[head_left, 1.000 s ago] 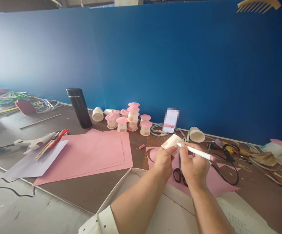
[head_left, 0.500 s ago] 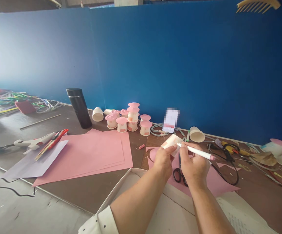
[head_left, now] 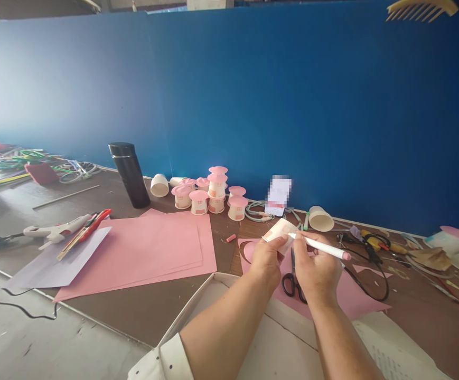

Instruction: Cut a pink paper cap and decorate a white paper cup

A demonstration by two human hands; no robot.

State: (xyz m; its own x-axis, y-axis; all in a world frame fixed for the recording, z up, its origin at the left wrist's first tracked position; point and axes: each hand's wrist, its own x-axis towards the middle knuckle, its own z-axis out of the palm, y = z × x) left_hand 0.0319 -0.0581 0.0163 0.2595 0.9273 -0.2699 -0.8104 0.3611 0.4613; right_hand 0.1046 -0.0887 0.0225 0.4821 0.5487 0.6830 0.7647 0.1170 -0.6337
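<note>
My left hand (head_left: 267, 261) is closed round a small white paper cup (head_left: 280, 231) that lies tilted on its side and bears pinkish marks. In my right hand (head_left: 317, 274) is a white marker (head_left: 322, 246) with a pink end, its tip at the cup's surface. Below the hands, black-handled scissors (head_left: 288, 285) lie on pink paper (head_left: 356, 295). A small pink cap (head_left: 231, 238) rests on the table to the left of the cup. Behind stand several white cups with pink paper tops (head_left: 237, 207), some stacked.
Pink sheets (head_left: 153, 243), a glue gun (head_left: 57, 230) and a red cutter (head_left: 89, 227) lie left. A black bottle (head_left: 129, 174) stands behind them. Cables, a phone-like screen (head_left: 279, 195) and an upturned-sideways cup (head_left: 320, 218) sit along the blue wall (head_left: 292, 105).
</note>
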